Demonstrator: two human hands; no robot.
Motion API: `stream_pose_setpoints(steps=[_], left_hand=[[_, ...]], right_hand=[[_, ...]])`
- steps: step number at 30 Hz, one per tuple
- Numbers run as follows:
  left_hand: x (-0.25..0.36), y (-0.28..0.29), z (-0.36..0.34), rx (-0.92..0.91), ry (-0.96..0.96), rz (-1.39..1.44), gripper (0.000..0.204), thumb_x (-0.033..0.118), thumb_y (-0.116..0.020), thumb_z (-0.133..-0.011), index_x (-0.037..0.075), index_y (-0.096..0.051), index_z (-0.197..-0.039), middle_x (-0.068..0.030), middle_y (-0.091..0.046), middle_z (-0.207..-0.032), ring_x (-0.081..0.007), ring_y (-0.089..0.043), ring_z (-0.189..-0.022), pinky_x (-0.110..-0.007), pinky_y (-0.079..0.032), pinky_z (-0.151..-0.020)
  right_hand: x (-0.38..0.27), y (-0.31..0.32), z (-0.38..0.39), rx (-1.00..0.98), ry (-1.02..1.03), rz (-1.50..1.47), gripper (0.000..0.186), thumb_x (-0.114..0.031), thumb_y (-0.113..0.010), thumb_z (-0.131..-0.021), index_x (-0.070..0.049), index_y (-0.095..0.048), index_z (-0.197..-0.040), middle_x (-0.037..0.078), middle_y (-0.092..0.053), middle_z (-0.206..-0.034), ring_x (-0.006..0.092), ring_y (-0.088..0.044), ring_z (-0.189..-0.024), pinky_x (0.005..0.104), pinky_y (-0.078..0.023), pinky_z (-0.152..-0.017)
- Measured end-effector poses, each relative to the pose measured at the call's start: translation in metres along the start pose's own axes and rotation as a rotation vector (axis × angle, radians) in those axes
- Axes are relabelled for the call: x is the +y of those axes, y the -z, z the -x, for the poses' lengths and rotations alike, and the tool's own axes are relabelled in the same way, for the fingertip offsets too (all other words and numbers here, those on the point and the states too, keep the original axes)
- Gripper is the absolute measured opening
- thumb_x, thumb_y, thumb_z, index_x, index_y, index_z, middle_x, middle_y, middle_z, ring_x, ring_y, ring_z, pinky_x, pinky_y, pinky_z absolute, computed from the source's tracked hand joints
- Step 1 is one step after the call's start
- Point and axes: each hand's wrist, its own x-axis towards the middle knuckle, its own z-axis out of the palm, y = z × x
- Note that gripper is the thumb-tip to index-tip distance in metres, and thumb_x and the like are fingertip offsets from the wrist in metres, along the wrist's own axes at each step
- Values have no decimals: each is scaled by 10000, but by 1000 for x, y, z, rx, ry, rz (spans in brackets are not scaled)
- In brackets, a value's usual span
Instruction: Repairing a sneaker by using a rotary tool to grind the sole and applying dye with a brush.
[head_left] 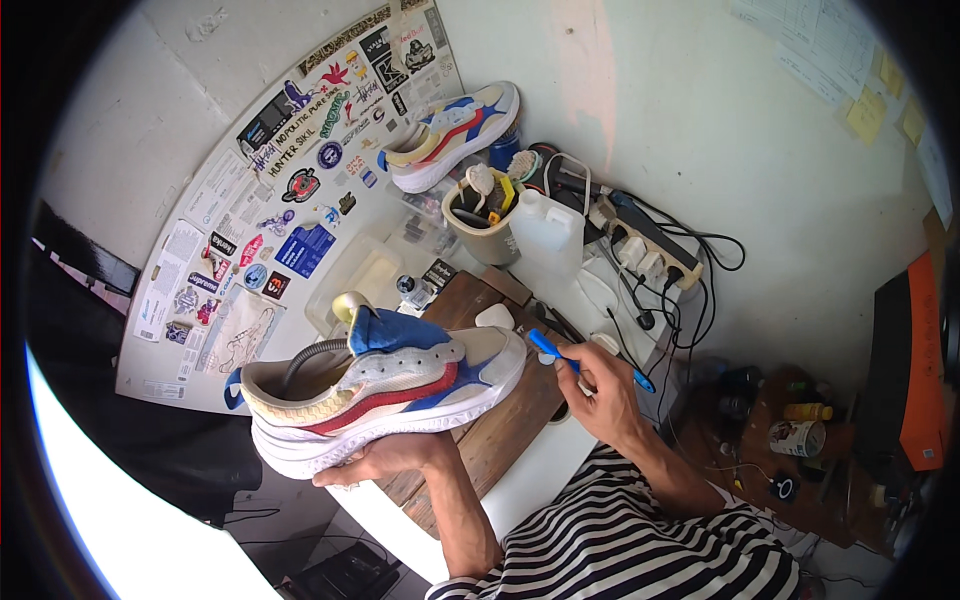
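My left hand (385, 458) holds up a sneaker (400, 385) from below, with the fingers under its white sole. The upper is cream and grey with blue patches and a red wavy stripe; it has no laces. Its blue tongue (385, 332) stands up, and a coiled metal spring shoe tree (312, 358) shows in the opening. Right of the toe, my right hand (603, 393) pinches a slim blue brush (545, 343), shaped like a toothbrush, with a small pale part near its tip. The brush is apart from the shoe, and its far end sticks out past my fingers.
Beneath the shoe lies a brown wooden board (510, 425) on a white table. Behind it stand a white plastic jug (546, 238), a tool-filled container (482, 238), a small bottle (414, 291) and the matching sneaker (455, 135). Cables trail from a power strip (650, 240) at right.
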Motion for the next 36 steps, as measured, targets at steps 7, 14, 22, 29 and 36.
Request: stream_pose_setpoints(steps=[7, 14, 22, 29, 36], left_hand=[[12, 5, -27, -7, 147, 21, 981, 813, -278, -1019, 68, -260, -1657, -179, -275, -1709, -366, -341, -1553, -506, -325, -1290], [2, 9, -36, -112, 170, -9, 941, 777, -277, -1043, 74, -241, -1667, -175, -282, -1708, -356, -323, -1567, -489, -300, -1299], [8, -3, -13, -159, 154, -20, 964, 791, -317, -1031, 69, -238, -1664, -175, -264, -1711, -350, -314, -1570, -492, -306, -1302], [9, -3, -19, -112, 153, -41, 976, 803, -305, -1026, 70, -233, -1667, -168, -251, -1718, -348, -312, -1569, -498, -299, -1302], [13, 2, -25, -172, 87, 12, 893, 747, -223, -1068, 82, -243, -1664, -168, -294, -1702, -355, -337, -1557, -481, -308, -1301]], right_hand=[[-24, 12, -4, 15, 34, -73, 226, -2, -769, -919, 7, -694, -1132, 54, -576, -759, 110, -456, -549, 303, -361, -486], [17, 51, -38, -199, 290, -100, 254, -37, -852, -853, -40, -770, -1093, 22, -550, -750, 118, -448, -566, 302, -350, -491], [-30, 12, -44, -231, 575, -11, 267, -128, -871, -822, -131, -786, -1075, -21, -616, -811, 132, -623, -606, 304, -518, -505], [1, 34, -34, -276, 409, 70, 263, -113, -865, -812, -120, -786, -1063, -8, -613, -799, 142, -617, -596, 301, -528, -511], [-9, 28, -39, -244, 583, 44, 269, -100, -849, -820, -123, -783, -1080, -18, -592, -802, 126, -613, -610, 292, -522, -502]])
